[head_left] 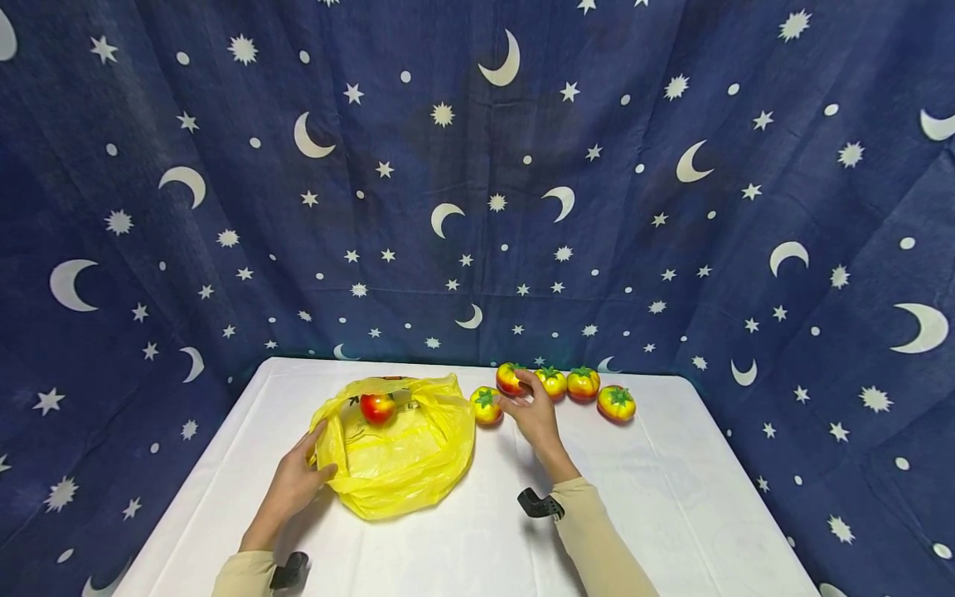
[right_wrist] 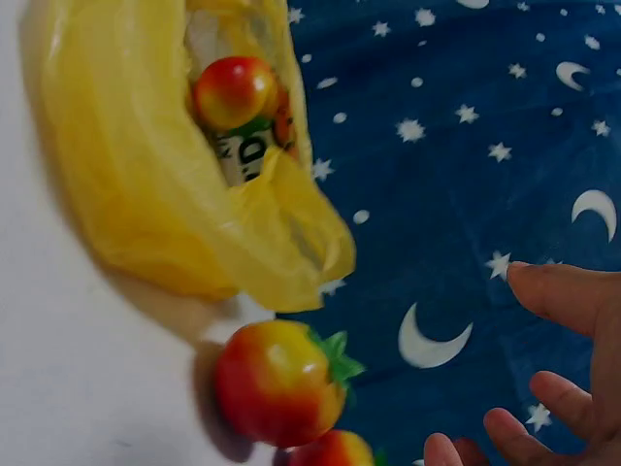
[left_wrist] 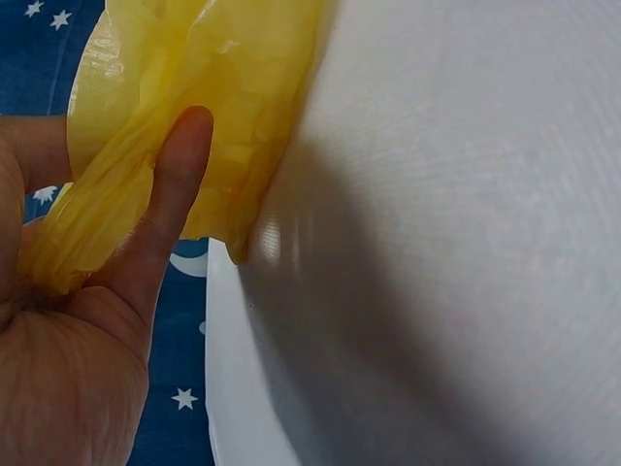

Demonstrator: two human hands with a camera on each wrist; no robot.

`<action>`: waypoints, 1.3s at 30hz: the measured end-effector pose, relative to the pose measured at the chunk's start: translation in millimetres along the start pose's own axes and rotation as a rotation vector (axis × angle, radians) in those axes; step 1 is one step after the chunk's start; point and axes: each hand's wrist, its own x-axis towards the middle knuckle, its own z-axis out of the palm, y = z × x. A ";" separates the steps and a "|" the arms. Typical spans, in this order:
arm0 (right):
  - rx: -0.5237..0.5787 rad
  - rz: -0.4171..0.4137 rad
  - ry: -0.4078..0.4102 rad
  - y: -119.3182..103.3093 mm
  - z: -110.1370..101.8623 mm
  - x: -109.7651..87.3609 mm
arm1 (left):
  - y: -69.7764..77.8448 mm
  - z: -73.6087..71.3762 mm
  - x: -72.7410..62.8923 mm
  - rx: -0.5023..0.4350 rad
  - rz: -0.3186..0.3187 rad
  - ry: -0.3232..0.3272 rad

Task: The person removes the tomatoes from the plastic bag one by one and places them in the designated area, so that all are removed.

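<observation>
A yellow plastic bag [head_left: 403, 473] lies on the table with its mouth open toward me. My left hand [head_left: 294, 481] grips its left edge; in the left wrist view, bunched plastic [left_wrist: 97, 214] runs between thumb and fingers. Inside the bag sits one shiny red-and-yellow toy fruit [head_left: 378, 408]. Just right of the bag rests another toy fruit [head_left: 487, 412] with a green leafy top. My right hand [head_left: 539, 419] hovers over this one and a redder toy fruit [head_left: 509, 377] behind it. Its fingers are spread with nothing between them in the right wrist view.
Farther right, three more toy fruits stand in a row: one [head_left: 552, 385], a second [head_left: 584, 386] and a third [head_left: 617, 406] nearer me. They sit near the back edge of the white-covered table [head_left: 462, 547]. A dark blue star-and-moon curtain [head_left: 492, 166] hangs behind.
</observation>
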 end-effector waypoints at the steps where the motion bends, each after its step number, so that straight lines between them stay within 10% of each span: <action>1: 0.003 -0.004 -0.003 -2.9 -0.8 -0.9 | 0.1 -0.1 0.1 -0.002 0.000 -0.001; 39: 0.063 -0.170 -0.288 -67.7 30.6 -46.7 | 1.3 1.5 0.8 -0.021 -0.039 -0.025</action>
